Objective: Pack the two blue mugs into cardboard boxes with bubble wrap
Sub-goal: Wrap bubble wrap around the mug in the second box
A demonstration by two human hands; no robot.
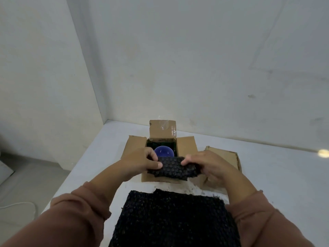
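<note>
An open cardboard box [187,146] stands on the white table with its flaps spread. Inside it sits a blue mug [163,152], seen from above, with dark wrap around it. Over the box's near edge both hands hold a folded piece of black bubble wrap [175,168]. My left hand [142,163] grips its left end and my right hand [211,165] grips its right end. A second cardboard box [226,155] lies closed behind my right hand, partly hidden. No second mug is visible.
A large sheet of black bubble wrap [172,218] lies flat on the table [276,175] near me. White walls close off the back and left. The table's left edge drops to the floor, where a white cable [21,205] lies.
</note>
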